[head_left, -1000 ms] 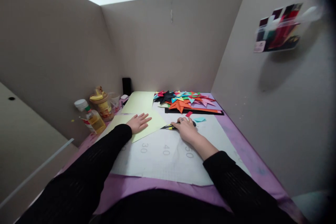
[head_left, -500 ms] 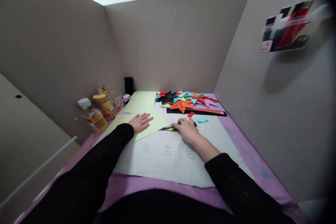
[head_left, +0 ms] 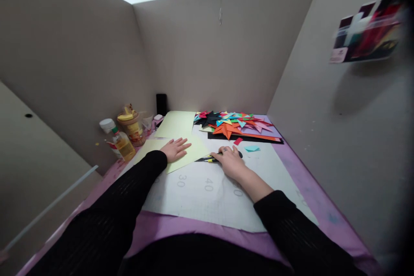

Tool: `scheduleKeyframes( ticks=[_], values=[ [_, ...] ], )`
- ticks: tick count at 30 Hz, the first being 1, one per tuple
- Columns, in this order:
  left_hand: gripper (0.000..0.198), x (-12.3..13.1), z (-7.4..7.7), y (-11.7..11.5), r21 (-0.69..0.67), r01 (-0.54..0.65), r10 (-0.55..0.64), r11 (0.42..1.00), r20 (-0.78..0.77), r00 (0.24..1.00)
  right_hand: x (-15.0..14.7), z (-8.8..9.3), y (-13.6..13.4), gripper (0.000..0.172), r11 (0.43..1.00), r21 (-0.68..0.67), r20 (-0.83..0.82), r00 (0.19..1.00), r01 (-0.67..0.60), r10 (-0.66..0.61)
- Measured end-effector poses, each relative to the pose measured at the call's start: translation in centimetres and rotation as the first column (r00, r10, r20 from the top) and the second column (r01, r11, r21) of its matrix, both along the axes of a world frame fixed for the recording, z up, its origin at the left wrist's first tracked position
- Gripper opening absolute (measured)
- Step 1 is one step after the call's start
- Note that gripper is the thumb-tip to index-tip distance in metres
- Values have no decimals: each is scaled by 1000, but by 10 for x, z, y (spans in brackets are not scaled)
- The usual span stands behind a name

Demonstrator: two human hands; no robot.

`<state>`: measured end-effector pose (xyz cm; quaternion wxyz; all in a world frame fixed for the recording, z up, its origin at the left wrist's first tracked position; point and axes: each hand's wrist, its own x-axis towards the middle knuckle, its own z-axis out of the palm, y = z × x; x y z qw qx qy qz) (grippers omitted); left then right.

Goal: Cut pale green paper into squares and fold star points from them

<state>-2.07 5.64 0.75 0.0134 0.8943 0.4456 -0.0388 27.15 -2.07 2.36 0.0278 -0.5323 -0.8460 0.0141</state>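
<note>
Black sleeves cover both arms, and the bottom edge cuts them off. Under the arms lies a white mat (head_left: 207, 198) with grey numbers on it. The right arm hides part of one number. The mat sits on a purple table (head_left: 168, 228).

The left hand (head_left: 174, 148) is open and lies flat, fingers spread, on a pale green paper (head_left: 194, 152). The right hand (head_left: 230, 161) is just beside it. Its fingers curl around a thin tool (head_left: 208, 159) that is black and yellow. The tool lies on the mat between the two hands, with its tip at the edge of the green paper. The hand hides its other end, so I cannot tell if it is a pen or a cutter.

Just past the right hand lie a red scrap (head_left: 238, 141) and a blue scrap (head_left: 252, 148). Behind them is a pile of paper stars (head_left: 233, 123) in many colours, too jumbled to count. Past the left hand lies a second green sheet (head_left: 176, 124). To the left of that hand stand a bottle (head_left: 123, 146) and a jar (head_left: 131, 127), with labels too small to read. A black box (head_left: 161, 103) stands at the back wall. High up, right of the right hand, hangs a blurry picture (head_left: 365, 30).
</note>
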Motion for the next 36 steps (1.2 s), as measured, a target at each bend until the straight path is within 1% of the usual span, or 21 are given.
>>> scheduleKeyframes(
  ticks=[11, 16, 20, 27, 32, 36],
  values=[
    [53, -2, -5, 2, 2, 12, -12, 1000, 35, 999, -8, -5, -1, 55, 1000, 15, -12, 1000, -28, 28],
    [53, -2, -4, 0, 17, 16, -16, 1000, 40, 999, -14, -8, -1, 54, 998, 27, -24, 998, -60, 61],
    [53, -2, -3, -1, 20, 16, -17, 1000, 38, 999, -15, -9, -2, 55, 997, 37, -24, 998, -61, 62],
    [53, -2, -5, 1, 24, 20, -21, 1000, 35, 999, -24, -6, -6, 53, 995, 45, -23, 995, -94, 95],
    [54, -2, -5, 0, 25, 20, -21, 999, 23, 1000, -27, -3, -10, 55, 996, 33, -14, 996, -86, 86],
    [54, -2, -5, 0, 20, 13, -14, 1000, 18, 1000, -35, -2, -13, 52, 993, 40, -19, 994, -110, 111]
  ],
)
